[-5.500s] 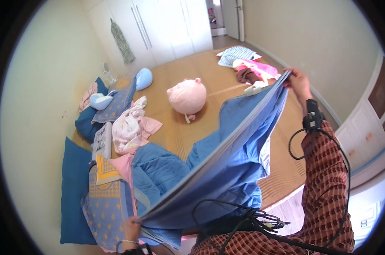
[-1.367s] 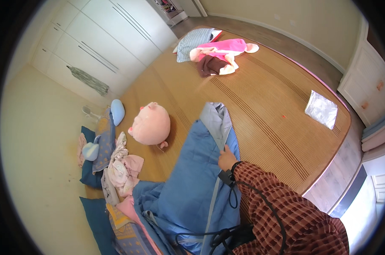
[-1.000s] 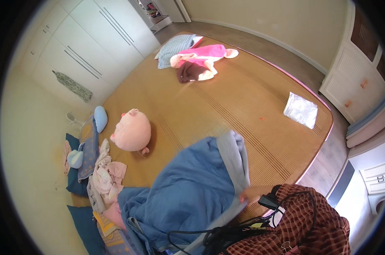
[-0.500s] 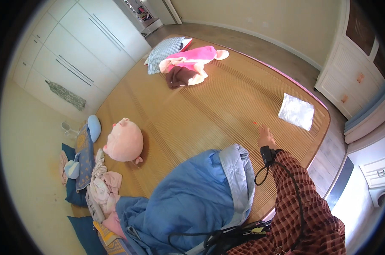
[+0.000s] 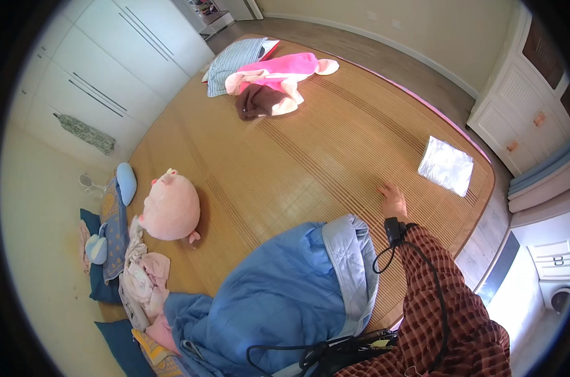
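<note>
My right hand (image 5: 393,201) reaches over the brown woven mat (image 5: 285,157) on the bed, with a black device strapped at the wrist (image 5: 396,231). Its fingers are stretched forward and a little apart, low over or on the mat, and I make out nothing held in them. Below and to the left of this hand lies a bunched blue quilt (image 5: 278,270) with a folded-back grey edge. To its right rests a flat, shiny white packet (image 5: 446,166). My left hand is out of view.
A round pink plush toy (image 5: 171,206) sits on the mat's left. Pink and brown clothes (image 5: 269,91) and a striped pillow (image 5: 236,63) lie at the far end. Crumpled clothes and cushions line the left edge. A black cable (image 5: 445,301) runs along my right sleeve.
The view has shifted slightly. A tiny red thing lay on the mat just beside my right fingertips before; now it no longer shows, and the hand is near that spot.
</note>
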`<act>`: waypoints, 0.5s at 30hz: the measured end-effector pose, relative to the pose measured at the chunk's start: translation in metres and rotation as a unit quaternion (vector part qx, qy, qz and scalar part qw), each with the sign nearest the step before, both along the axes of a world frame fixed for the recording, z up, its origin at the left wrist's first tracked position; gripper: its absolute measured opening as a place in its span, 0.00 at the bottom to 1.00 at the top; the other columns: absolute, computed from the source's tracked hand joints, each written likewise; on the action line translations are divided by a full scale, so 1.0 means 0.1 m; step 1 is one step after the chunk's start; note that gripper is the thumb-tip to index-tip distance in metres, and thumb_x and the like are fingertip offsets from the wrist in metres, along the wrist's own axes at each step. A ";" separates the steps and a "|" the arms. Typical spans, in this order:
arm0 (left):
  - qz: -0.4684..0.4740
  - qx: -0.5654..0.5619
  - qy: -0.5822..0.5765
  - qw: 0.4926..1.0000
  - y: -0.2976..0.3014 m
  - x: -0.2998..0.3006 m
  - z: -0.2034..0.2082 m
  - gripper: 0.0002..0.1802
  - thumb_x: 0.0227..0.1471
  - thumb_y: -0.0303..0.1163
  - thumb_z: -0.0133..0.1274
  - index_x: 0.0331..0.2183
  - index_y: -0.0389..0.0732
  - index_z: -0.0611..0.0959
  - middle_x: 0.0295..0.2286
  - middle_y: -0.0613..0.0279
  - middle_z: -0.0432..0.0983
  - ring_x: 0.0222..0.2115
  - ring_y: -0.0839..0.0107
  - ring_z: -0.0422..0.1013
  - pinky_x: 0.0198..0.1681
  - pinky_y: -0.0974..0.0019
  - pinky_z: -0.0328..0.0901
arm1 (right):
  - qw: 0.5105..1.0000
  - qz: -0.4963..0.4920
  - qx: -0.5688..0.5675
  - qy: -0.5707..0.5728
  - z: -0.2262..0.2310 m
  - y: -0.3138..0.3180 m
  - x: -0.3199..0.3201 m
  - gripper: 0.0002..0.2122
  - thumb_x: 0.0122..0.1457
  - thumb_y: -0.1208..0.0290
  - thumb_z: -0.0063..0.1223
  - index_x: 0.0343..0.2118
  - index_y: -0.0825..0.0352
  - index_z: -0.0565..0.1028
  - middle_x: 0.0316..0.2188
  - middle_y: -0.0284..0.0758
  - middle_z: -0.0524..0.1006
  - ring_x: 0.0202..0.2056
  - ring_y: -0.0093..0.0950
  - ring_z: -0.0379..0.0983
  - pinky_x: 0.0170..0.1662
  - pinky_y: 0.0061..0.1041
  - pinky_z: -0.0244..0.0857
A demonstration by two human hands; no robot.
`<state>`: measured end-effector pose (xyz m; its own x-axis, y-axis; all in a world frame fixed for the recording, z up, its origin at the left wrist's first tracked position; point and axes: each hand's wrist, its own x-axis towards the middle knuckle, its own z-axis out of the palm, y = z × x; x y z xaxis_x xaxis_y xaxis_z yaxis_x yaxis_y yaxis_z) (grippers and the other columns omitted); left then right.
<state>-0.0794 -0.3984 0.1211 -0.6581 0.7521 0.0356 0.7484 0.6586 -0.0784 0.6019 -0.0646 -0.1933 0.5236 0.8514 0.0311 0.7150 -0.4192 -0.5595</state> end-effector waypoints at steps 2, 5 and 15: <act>0.025 -0.025 -0.019 0.999 0.01 -0.05 -0.02 0.24 0.42 0.47 0.50 0.35 0.37 0.74 0.32 0.46 0.69 0.31 0.54 0.67 0.33 0.60 0.62 | 0.996 -0.061 0.051 0.030 -0.07 -0.07 0.03 0.13 0.43 0.81 0.48 0.34 0.62 0.75 0.41 0.39 0.69 0.39 0.31 0.67 0.41 0.26 0.63; 0.070 -0.071 -0.052 0.994 0.01 -0.20 -0.08 0.26 0.41 0.49 0.50 0.41 0.42 0.71 0.40 0.50 0.65 0.37 0.56 0.65 0.37 0.62 0.62 | 0.963 -0.182 0.104 0.168 -0.13 -0.03 0.12 0.06 0.41 0.76 0.53 0.25 0.63 0.77 0.21 0.35 0.73 0.24 0.30 0.70 0.29 0.24 0.65; 0.000 -0.023 -0.019 1.000 0.09 0.11 -0.06 0.22 0.42 0.44 0.50 0.31 0.32 0.77 0.26 0.42 0.72 0.26 0.51 0.69 0.30 0.57 0.62 | 0.983 -0.125 -0.097 0.093 0.26 0.14 0.08 0.07 0.42 0.69 0.57 0.26 0.64 0.74 0.35 0.43 0.66 0.34 0.36 0.68 0.37 0.31 0.64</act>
